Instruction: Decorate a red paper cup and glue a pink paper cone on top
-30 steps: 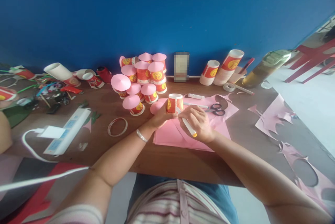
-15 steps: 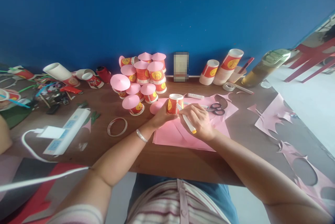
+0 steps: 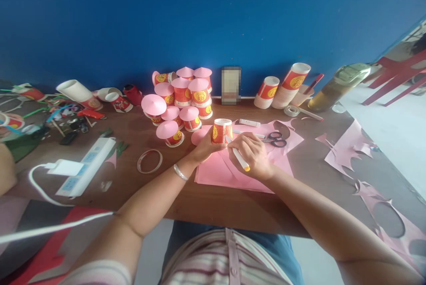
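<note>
My left hand (image 3: 205, 147) is wrapped round a small red and yellow paper cup (image 3: 222, 130) standing upside down on pink paper sheets (image 3: 226, 172). My right hand (image 3: 254, 154) grips a white stick with an orange end (image 3: 240, 159), its tip against the cup's side. A pile of similar cups capped with pink paper cones (image 3: 181, 103) stands just behind, to the left. A pink cone (image 3: 199, 136) lies beside my left hand.
Black-handled scissors (image 3: 275, 139) and a white tube (image 3: 249, 122) lie beyond my right hand. Stacked cups (image 3: 289, 83), a tape roll (image 3: 292, 110) and a bottle (image 3: 337, 83) line the back right. A tape ring (image 3: 149, 161), a power strip (image 3: 85, 167) and craft clutter (image 3: 66, 114) lie left. Pink offcuts (image 3: 346, 149) lie right.
My right hand has shifted the stick slightly up along the cup's side. The left hand and the cup have stayed put.
</note>
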`<state>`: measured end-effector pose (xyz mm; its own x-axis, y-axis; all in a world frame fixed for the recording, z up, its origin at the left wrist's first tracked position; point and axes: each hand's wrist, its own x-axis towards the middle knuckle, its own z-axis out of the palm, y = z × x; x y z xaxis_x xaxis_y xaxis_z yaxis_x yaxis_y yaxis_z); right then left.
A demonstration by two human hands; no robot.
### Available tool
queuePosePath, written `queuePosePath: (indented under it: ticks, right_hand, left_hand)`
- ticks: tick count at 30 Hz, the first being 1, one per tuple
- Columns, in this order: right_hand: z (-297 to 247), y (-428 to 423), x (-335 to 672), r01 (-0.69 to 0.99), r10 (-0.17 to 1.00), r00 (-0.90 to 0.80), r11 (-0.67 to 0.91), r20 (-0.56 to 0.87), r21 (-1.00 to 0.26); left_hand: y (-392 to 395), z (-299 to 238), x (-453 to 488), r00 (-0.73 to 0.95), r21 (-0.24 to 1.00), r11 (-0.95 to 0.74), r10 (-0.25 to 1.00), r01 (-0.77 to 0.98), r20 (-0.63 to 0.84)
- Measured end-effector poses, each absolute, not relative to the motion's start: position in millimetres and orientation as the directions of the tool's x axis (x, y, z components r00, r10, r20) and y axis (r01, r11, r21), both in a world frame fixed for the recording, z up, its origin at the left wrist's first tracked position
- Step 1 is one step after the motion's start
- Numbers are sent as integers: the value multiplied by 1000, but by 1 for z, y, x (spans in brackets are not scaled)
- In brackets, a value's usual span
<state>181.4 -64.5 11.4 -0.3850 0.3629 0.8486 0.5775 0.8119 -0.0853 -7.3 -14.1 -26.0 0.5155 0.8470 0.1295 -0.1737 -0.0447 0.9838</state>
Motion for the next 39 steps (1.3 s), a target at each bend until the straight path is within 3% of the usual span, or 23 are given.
queuePosePath:
  ticks: [10,23,39]
  right_hand:
    - [16,-66,181,579,351,-373,812,859,-80]
    - [7,-64,185,571,373,-384,815,845,-100]
    - [14,-67,180,590,374,-397,804,838,-79]
  left_hand:
    - [-14,-28,-7,516,979,-43,845,-197,141]
    - [-18,-17,-5,520,986,-149,838,-73,165]
    - [-16,-27,-6,463,992,-69,880,-107,111]
